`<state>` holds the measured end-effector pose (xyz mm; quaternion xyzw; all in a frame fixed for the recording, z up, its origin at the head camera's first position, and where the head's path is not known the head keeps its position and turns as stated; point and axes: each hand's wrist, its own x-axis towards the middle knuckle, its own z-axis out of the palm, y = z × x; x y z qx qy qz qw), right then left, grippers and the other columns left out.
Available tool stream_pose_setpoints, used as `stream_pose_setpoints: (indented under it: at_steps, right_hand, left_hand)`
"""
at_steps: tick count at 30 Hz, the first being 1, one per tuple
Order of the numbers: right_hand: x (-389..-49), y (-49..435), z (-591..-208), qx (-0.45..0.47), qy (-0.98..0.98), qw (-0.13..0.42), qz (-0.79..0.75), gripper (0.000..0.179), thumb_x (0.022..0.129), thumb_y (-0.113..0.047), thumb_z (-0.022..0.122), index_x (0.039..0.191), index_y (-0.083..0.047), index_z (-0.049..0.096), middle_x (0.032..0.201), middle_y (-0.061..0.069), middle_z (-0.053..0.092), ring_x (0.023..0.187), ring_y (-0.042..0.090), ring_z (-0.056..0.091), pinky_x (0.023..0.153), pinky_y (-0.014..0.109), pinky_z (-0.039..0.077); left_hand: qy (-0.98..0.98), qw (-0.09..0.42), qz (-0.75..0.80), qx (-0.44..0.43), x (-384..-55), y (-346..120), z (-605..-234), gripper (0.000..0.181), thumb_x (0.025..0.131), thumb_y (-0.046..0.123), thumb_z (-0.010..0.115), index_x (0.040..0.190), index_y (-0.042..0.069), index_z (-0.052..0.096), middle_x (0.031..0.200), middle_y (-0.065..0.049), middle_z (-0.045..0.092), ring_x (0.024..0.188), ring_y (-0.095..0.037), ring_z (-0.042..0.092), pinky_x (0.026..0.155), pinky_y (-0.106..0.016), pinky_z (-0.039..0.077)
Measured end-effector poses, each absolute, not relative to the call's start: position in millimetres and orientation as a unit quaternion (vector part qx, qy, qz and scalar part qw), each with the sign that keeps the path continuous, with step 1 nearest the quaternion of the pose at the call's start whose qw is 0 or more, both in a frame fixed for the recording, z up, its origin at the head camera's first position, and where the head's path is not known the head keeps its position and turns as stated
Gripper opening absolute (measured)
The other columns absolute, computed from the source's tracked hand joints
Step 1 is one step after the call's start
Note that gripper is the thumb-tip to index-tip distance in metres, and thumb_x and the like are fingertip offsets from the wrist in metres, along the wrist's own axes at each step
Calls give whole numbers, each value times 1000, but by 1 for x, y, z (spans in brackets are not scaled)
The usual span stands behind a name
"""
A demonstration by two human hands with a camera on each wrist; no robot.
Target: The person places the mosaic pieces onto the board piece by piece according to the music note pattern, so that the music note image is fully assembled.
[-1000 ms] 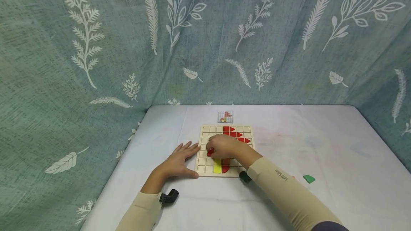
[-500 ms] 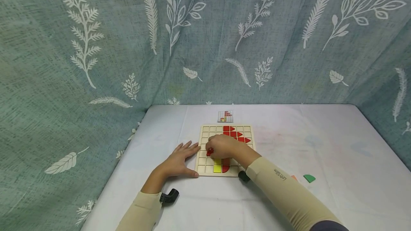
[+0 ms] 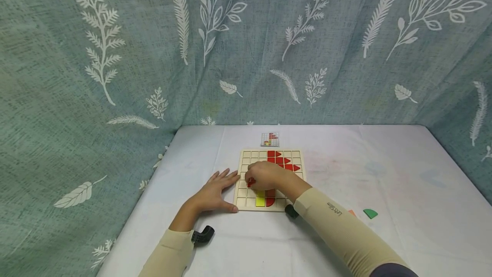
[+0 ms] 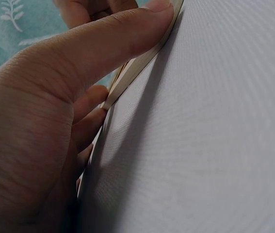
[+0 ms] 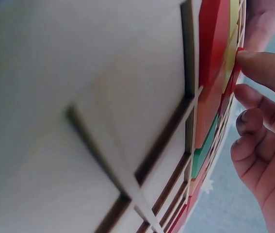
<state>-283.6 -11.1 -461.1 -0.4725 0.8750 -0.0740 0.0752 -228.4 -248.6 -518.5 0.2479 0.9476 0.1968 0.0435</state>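
Note:
My right hand (image 3: 265, 175) is over the left middle of a wooden grid board (image 3: 246, 203), pinching a small red tile (image 3: 251, 182) between thumb and fingertips. The right wrist view shows this red tile (image 5: 238, 62) at the fingertips, low against the board; its outline is mostly hidden. My left hand (image 3: 215, 193) lies spread on the table, thumb and fingertips along the board's left edge. In the left wrist view the left thumb (image 4: 122, 36) touches that edge. A yellow tile (image 3: 260, 201) and a red rounded tile (image 3: 270, 202) lie in the front row.
Several red tiles (image 3: 279, 160) step down the board's far right part. Beyond the board lies a small pattern card (image 3: 270, 139). A green quarter-round tile (image 3: 370, 213) and a partly covered orange tile (image 3: 352, 213) are right of my right forearm. Orange (image 5: 207, 114) and green (image 5: 205, 150) tiles sit under my right hand.
My right hand has shifted very slightly left with the red tile, staying over the same part of the board. The left hand has kept its place.

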Motion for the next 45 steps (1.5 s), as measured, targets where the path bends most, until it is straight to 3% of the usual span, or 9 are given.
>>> stream_pose_setpoints:
  at_steps: [8,14,29,36,40,45]
  right_hand:
    - [-286,-11,-463,-481,871,73,-60,8,87,-20,71,92,-25,74,87,-13,58,80,7,54,82,24,50]
    - [-287,-8,-464,-475,874,81,-62,8,88,-21,72,94,-26,75,87,-14,58,81,6,54,83,24,51]
    - [-285,-6,-465,-461,879,98,-79,18,86,-16,70,100,-26,75,97,-11,63,87,9,56,90,29,51]
    - [-289,5,-458,-458,878,91,-105,24,94,-12,59,112,-19,74,110,-8,66,106,10,59,98,29,46]
    - [-291,13,-455,-442,885,99,-112,26,94,-10,57,113,-18,73,103,-8,67,96,9,59,89,28,49]
    - [-292,17,-458,-425,889,124,-120,25,92,-11,60,112,-19,73,90,-10,64,79,9,54,75,25,49]
  left_hand:
    - [952,55,189,236,-230,-246,-518,114,59,80,70,152,25,36,157,12,25,147,-15,7,118,-41,0]
    - [952,57,187,234,-230,-246,-518,114,58,80,70,152,26,35,157,14,23,147,-14,6,118,-39,-2]
    - [950,57,194,236,-230,-246,-519,113,59,78,72,152,24,36,158,10,26,147,-16,7,118,-42,0]
    - [951,56,194,235,-229,-246,-521,113,59,78,71,152,24,36,158,10,25,147,-16,7,118,-43,0]
    - [954,58,188,227,-230,-247,-522,114,58,79,71,152,27,35,158,13,23,147,-14,6,118,-41,-1]
    - [951,49,194,237,-229,-247,-519,114,58,78,72,152,23,38,157,9,26,147,-18,9,118,-44,1]
